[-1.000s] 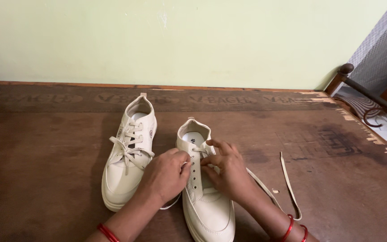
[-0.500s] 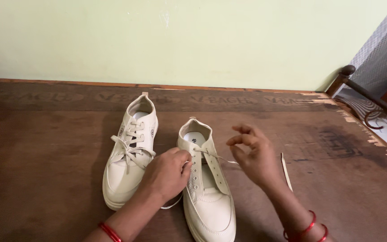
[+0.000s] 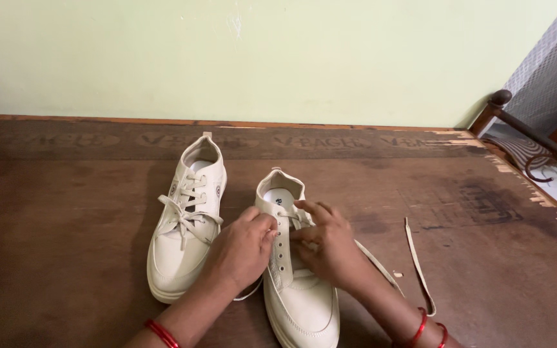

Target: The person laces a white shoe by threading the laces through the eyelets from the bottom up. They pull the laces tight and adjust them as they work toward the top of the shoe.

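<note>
Two cream-white sneakers stand side by side on a worn brown wooden surface point(image 3: 66, 212). The left sneaker point(image 3: 185, 225) is laced and tied. The right sneaker point(image 3: 301, 296) is partly unlaced. My left hand point(image 3: 240, 248) grips that shoe's left eyelet edge, fingers curled on it. My right hand point(image 3: 327, 241) rests over the tongue and pinches the cream shoelace point(image 3: 417, 258) near the upper eyelets. The lace's loose length runs out to the right across the wood. Red bangles circle both wrists.
A pale green wall point(image 3: 278, 58) rises behind the surface. At the far right stands a dark wooden and metal bed frame point(image 3: 523, 138). The surface's right edge is chipped and pale.
My right hand, which had pulled up and away to the right drawing the lace taut, has come back down onto the right sneaker's eyelets. The left hand stayed put.
</note>
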